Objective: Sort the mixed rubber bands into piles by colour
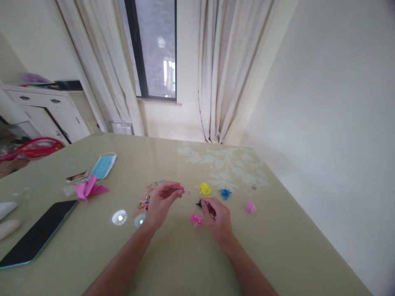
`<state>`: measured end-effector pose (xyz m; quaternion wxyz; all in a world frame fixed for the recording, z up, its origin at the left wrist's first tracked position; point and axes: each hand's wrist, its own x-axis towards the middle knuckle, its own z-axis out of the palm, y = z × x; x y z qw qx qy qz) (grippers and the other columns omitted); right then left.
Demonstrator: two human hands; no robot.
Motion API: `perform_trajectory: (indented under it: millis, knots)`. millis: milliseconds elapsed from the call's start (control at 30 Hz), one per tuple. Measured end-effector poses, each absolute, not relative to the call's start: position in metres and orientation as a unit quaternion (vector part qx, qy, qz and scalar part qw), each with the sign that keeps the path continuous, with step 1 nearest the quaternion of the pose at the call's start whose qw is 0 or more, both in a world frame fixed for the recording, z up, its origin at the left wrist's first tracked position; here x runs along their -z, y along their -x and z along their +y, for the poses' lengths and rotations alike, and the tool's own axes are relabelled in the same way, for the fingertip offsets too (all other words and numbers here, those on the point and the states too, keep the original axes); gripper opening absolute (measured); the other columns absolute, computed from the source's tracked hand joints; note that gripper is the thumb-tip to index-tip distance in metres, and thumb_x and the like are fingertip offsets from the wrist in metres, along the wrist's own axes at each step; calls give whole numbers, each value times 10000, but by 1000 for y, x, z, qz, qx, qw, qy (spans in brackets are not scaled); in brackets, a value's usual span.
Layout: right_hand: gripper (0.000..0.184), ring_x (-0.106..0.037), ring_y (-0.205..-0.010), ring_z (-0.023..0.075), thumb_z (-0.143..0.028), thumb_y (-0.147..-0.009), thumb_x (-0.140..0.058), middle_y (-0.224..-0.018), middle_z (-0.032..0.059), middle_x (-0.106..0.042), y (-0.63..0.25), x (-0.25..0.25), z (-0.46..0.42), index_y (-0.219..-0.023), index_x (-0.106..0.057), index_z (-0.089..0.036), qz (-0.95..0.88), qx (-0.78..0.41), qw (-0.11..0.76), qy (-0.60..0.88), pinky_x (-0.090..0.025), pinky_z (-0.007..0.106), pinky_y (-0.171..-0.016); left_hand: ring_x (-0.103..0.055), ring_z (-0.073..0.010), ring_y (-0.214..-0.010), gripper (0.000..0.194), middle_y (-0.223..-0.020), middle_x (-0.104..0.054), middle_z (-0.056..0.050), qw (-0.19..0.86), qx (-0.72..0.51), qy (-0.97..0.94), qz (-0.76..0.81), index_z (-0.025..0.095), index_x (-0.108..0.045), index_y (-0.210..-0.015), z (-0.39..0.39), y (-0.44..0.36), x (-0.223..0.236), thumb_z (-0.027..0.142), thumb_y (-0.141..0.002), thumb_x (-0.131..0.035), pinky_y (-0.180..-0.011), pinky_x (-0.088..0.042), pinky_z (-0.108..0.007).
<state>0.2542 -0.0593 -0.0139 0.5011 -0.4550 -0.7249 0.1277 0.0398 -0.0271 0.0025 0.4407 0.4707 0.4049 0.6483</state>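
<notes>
My left hand point(162, 202) hovers over the table with thumb and fingers pinched on a tiny piece I cannot make out. Just to its left lies a mixed heap of small coloured bits point(145, 200). My right hand point(217, 220) rests on the table, fingers curled and pinched at a small black heap point(199, 203). A bright pink heap point(196, 219) lies by its thumb. Sorted heaps lie beyond: yellow point(204, 188), blue point(225, 193) and light pink point(250, 207).
A dark tablet point(38, 233) lies at the left on the green table point(185, 263). A pink folded paper point(89, 188), a blue face mask point(103, 166) and a small card point(76, 176) lie behind it. A wall runs along the table's right edge.
</notes>
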Motion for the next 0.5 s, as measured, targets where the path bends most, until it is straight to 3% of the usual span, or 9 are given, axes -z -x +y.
perform_trajectory:
  millis: [133, 300, 500]
  knots:
    - [212, -596, -583, 135, -240, -1063, -592, -739, 27, -688, -250, 11, -65, -1088, -792, -176, -741, -104, 510, 423, -464, 238, -564, -803, -192, -753, 283, -844, -843, -67, 498, -633, -477, 352, 175, -780, -901, -46, -51, -14, 332, -745, -957, -717, -674, -295]
    - [232, -592, -583, 137, -362, -1057, -674, -722, 7, -655, -247, 8, -73, -1176, -759, -183, -752, -95, 525, 388, -472, 244, -549, -819, -198, -768, 261, -847, -850, -80, 537, -594, -507, 319, 167, -798, -897, -54, -60, -12, 309, -749, -960, -738, -685, -286]
    - [130, -586, -566, 137, -283, -1075, -652, -732, 19, -684, -245, 4, -80, -1067, -750, -198, -735, -63, 562, 374, -477, 260, -540, -823, -202, -789, 243, -861, -854, -80, 553, -578, -512, 314, 169, -802, -899, -56, -66, -5, 319, -773, -946, -752, -683, -279]
